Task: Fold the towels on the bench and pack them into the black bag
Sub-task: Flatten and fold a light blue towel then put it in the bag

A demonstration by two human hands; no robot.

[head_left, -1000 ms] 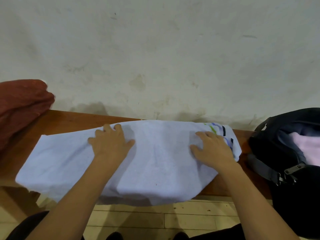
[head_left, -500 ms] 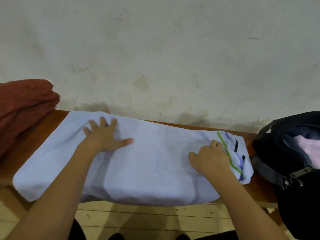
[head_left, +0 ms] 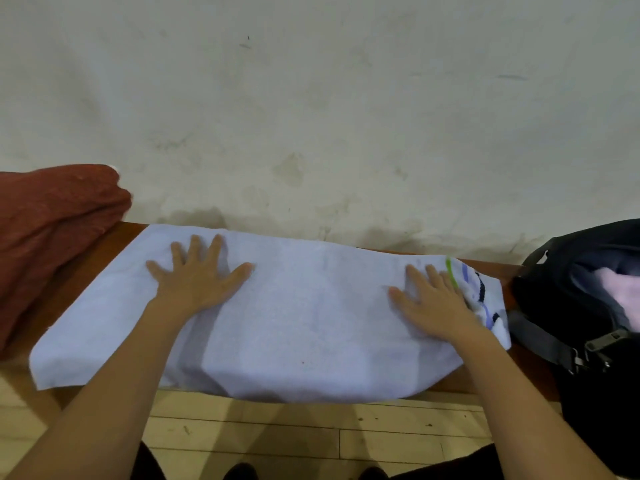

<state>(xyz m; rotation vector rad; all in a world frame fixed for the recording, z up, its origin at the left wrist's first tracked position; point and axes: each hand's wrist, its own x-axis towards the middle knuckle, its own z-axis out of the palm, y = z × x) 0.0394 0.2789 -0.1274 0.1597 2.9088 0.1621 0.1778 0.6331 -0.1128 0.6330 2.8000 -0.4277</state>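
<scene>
Bench (head_left: 104,258) runs along wall. Towel (head_left: 311,323) lies flat across it, front edge hanging over. Bag (head_left: 588,341) stands just right of towel, unzipped, pink cloth inside. Red cloth (head_left: 45,230) at left. Left hand (head_left: 197,278) flat on towel's left part, fingers spread; right hand (head_left: 433,303) flat by striped right end.
</scene>
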